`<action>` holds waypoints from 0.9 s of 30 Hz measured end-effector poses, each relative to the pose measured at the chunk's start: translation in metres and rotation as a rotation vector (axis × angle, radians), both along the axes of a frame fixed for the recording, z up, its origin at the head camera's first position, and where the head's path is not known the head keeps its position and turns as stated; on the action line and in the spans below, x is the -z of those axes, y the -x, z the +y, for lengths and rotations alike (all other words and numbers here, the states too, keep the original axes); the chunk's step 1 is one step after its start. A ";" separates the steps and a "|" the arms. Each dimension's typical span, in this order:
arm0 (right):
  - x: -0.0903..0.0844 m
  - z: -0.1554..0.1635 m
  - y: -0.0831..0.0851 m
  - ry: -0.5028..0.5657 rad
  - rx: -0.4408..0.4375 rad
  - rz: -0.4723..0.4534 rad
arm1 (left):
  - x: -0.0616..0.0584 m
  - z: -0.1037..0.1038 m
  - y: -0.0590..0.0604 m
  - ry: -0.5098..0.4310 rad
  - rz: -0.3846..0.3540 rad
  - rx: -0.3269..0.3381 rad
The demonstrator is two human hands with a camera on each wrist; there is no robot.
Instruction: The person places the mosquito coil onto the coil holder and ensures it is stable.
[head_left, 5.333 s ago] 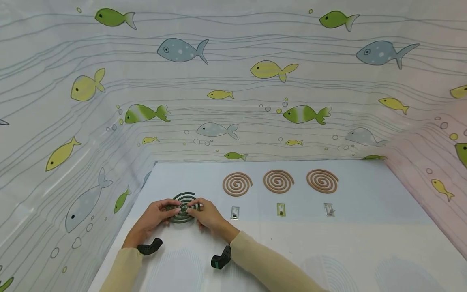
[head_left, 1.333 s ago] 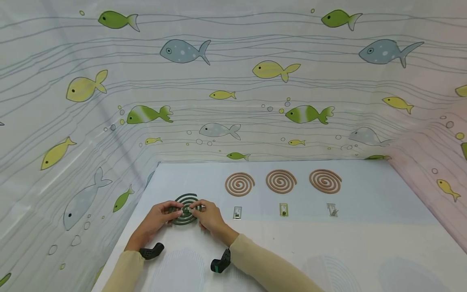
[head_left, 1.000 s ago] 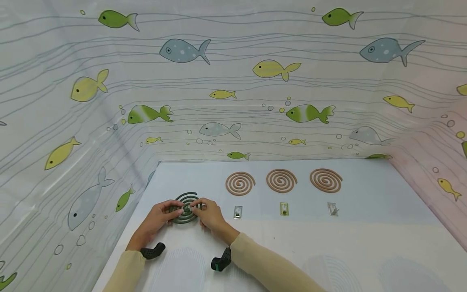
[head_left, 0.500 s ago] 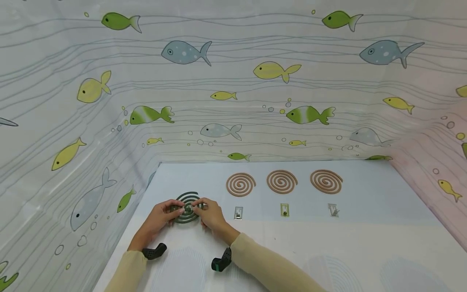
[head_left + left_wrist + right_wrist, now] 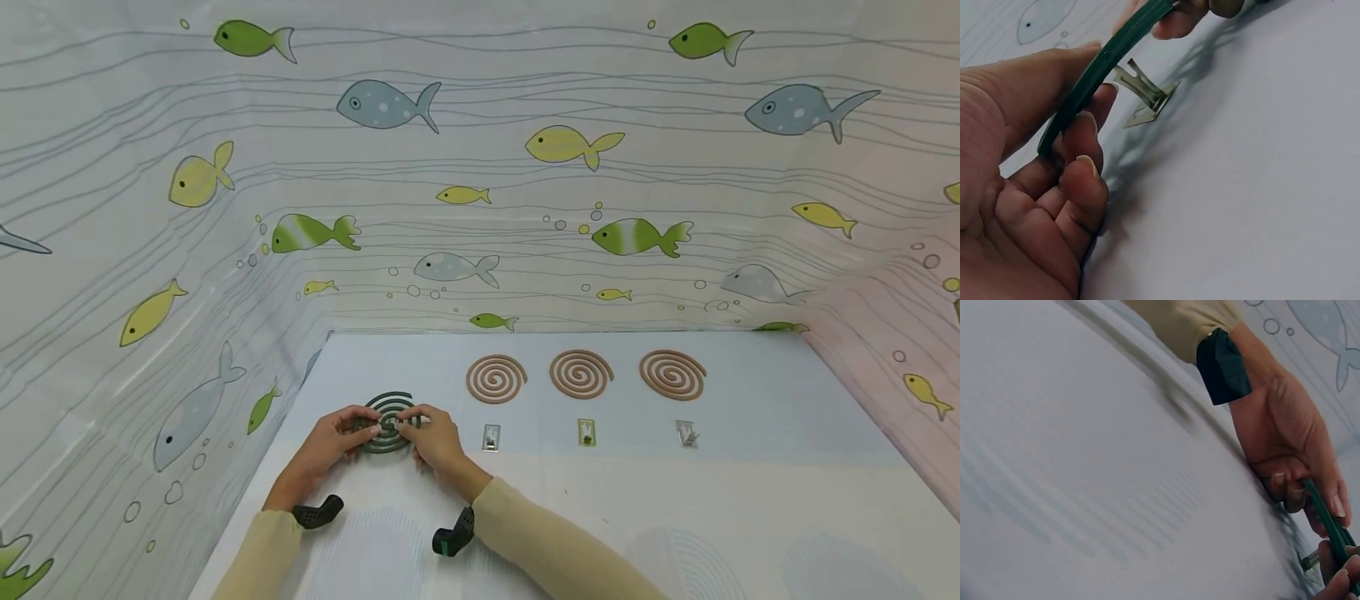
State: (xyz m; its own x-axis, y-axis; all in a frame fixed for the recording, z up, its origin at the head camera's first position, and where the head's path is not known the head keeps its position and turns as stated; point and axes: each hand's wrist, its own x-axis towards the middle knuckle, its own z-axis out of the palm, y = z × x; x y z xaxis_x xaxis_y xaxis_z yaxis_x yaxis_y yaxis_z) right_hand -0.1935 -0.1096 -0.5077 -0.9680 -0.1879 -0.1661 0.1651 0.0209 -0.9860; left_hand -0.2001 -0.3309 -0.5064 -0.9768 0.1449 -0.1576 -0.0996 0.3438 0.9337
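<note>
Both hands hold a dark green mosquito coil (image 5: 386, 449) at the left of the table. My left hand (image 5: 324, 450) pinches its left side, thumb on top and fingers curled below. From the other side my right hand (image 5: 441, 446) pinches it, thumb and fingertips close to the centre. In the left wrist view the coil (image 5: 1105, 67) is tilted and raised over the table. Just beyond it in that view, a small metal coil stand (image 5: 1147, 99) has its forked prong up and its flat base on the table. Fingers hide much of the coil's middle.
Three brown mosquito coils (image 5: 497, 379) lie in a row at the back of the table (image 5: 750, 500). In front of them lie three small metal stands (image 5: 491, 438), one per coil. A fish-print sheet (image 5: 480, 233) walls the table at the back and sides.
Both hands keep their hold on the green coil; it has moved slightly away from the person. The head view has shifted a little. Brown coils and their stands stay put.
</note>
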 end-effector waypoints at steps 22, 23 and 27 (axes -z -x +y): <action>-0.004 -0.003 0.006 -0.052 -0.048 0.028 | 0.000 0.003 0.004 0.035 0.015 0.001; -0.004 -0.003 0.006 -0.055 -0.050 0.028 | 0.001 0.003 0.005 0.036 0.014 0.005; -0.004 -0.002 0.006 -0.061 -0.062 0.028 | 0.002 0.003 0.006 0.051 0.018 0.019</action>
